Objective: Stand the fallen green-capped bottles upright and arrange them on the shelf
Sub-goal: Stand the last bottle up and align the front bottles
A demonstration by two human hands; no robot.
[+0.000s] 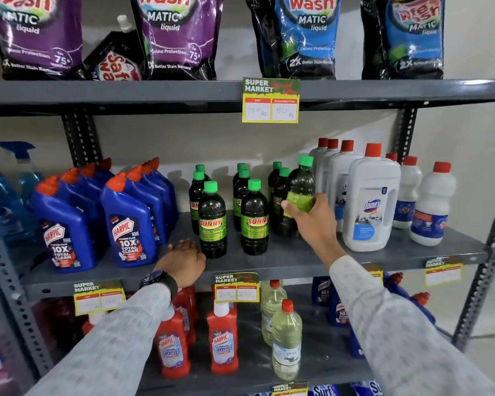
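Several dark bottles with green caps and green "SUNNY" labels stand upright in three short rows on the middle grey shelf. One front bottle leads the left row, another the middle row. My right hand grips a third green-capped bottle around its label, upright at the front of the right row; whether its base touches the shelf is hidden. My left hand rests flat on the shelf edge, fingers apart, just left of the front left bottle and holding nothing.
Blue Harpic bottles stand close to the left of the green-capped group, white red-capped bottles close to the right. Detergent pouches fill the shelf above. Red Harpic bottles and pale clear bottles sit on the shelf below.
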